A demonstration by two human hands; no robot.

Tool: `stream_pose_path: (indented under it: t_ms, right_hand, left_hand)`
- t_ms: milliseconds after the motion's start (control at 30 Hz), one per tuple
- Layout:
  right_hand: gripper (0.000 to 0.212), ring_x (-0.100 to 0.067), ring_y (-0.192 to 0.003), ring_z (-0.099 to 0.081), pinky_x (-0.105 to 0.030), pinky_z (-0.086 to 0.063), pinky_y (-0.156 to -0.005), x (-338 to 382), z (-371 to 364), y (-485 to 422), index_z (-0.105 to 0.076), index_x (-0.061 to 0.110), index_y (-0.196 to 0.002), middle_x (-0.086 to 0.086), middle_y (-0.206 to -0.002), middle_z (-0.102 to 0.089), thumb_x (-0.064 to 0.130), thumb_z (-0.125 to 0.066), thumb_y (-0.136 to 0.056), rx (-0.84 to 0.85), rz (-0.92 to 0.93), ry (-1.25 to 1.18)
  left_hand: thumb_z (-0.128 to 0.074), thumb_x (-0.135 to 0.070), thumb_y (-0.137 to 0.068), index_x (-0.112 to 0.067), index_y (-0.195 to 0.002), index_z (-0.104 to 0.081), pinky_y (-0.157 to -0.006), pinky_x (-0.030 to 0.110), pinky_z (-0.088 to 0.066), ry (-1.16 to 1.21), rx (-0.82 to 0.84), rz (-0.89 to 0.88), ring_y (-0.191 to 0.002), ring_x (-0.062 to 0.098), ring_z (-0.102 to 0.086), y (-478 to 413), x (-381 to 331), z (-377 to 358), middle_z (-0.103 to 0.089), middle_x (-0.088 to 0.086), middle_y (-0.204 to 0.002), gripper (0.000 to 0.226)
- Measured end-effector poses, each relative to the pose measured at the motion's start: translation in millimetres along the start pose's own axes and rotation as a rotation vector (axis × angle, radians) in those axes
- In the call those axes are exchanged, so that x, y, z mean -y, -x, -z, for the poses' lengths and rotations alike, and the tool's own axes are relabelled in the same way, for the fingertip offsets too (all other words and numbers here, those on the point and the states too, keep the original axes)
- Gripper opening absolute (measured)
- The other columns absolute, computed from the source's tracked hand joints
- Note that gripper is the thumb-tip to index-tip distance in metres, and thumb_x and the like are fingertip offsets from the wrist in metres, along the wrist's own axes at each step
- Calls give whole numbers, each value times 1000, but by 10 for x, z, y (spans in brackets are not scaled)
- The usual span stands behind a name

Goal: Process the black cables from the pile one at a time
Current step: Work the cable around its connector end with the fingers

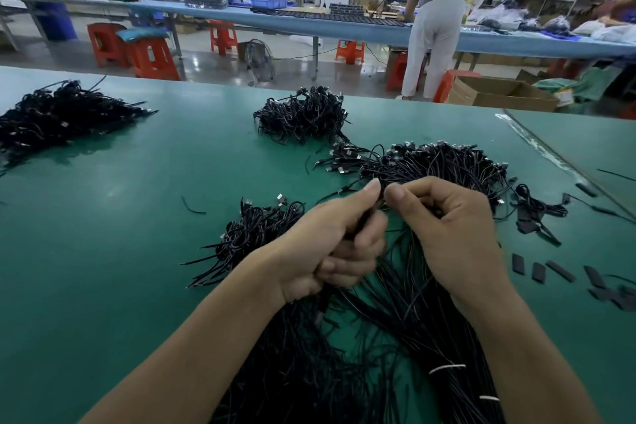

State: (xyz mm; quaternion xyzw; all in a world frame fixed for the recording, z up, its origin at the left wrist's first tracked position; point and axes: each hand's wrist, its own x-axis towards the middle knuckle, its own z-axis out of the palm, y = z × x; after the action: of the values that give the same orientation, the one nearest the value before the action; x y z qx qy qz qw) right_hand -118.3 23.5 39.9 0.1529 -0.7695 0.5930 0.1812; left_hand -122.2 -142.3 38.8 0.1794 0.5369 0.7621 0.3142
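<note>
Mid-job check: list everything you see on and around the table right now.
Table: one, green, foreground.
Cable heaps: four, black; far left, far middle, behind the hands, near left.
Loose cable bundle: one, black with white ties, under the hands.
Tube pieces: several, black, right side of table.
Stools: several, orange, floor beyond.
Cardboard box: one, brown, floor at right.
Standing person: one, grey top, white trousers, at far bench.
Held cable: one, black, between both hands.
Left hand: grips it.
Right hand: pinches it.
</note>
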Motion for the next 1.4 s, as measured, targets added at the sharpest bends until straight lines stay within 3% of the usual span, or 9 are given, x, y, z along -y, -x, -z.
stream_pose_path:
  t_ms: [267, 400, 467, 567, 733, 867, 967, 1200, 1400]
  right_hand:
    - [31, -8, -46, -24, -26, -19, -44, 22, -131, 105, -73, 25, -78, 10, -50, -31, 43, -54, -96, 375, -186, 167]
    - [42, -6, -44, -27, -24, -25, -45, 85, -89, 95, -53, 10, -63, 9, -49, -32, 31, -56, -100, 504, -148, 260]
    - [42, -6, -45, -32, -25, -29, -46, 133, -58, 91, -52, 12, -62, 9, -49, -38, 32, -57, -98, 530, -69, 279]
    - [28, -9, -54, -60, -31, -49, -53, 172, -31, 64, -70, 22, -70, 7, -61, -66, 33, -62, -95, 400, 24, 275]
    - [28, -16, -54, -66, -29, -52, -61, 136, -34, 50, -67, 22, -69, -2, -57, -67, 33, -64, -94, 246, 31, 38]
    - [35, -24, -51, -44, -42, -38, -48, 57, -43, 16, -69, 15, -68, -20, -61, -58, 48, -67, -80, -32, -26, 21]
    - [39, -8, -47, -33, -28, -27, -43, 33, -46, 6, -67, 16, -69, -9, -52, -45, 52, -61, -84, -42, -38, 35]
    - [34, -4, -44, -30, -25, -25, -44, -7, -159, 95, -67, 35, -67, 12, -47, -42, 39, -54, -98, 295, -185, 172]
    - [33, -7, -41, -32, -28, -27, -43, 78, -142, 108, -65, 12, -76, 4, -49, -43, 33, -55, -99, 442, -130, 376]
  left_hand:
    - [-36, -38, -105, -14, -70, -73, -44, 19, -46, 287, -302, -412, -48, 8, -55, -104, -97, -19, -57, -2, -58, 57]
    - [-34, -32, -107, -8, -104, -72, -82, 28, -58, -9, -496, -539, -94, 21, -73, -176, 8, 42, -76, 10, -97, 46]
    - [-34, -29, -108, -12, -106, -71, -83, 27, -57, -301, -613, -508, -96, 17, -73, -178, 50, 80, -76, 8, -99, 41]
    - [-34, -31, -108, -11, -85, -73, -60, 23, -54, -592, -492, -317, -67, 16, -71, -106, 99, 60, -74, 5, -73, 49]
    - [-32, -49, -106, -20, -56, -66, -40, 16, -39, -464, -287, -57, -38, 13, -52, 6, 43, 4, -53, -1, -45, 66]
    - [-35, -50, -105, -18, -53, -55, -38, 15, -28, -323, -170, -48, -31, 7, -33, 43, -7, 3, -34, -7, -40, 64]
    - [-38, -48, -103, -21, -54, -51, -37, 15, -27, -131, -105, -111, -32, 4, -31, 26, -29, -18, -32, -10, -41, 57]
    - [-43, -40, -99, -12, -76, -79, -53, 19, -53, 323, -252, -418, -61, 14, -69, -105, -92, -20, -69, 2, -69, 51]
    - [-44, -38, -95, -2, -118, -65, -88, 26, -56, 86, -412, -569, -108, 25, -70, -139, 34, -29, -73, 15, -113, 47]
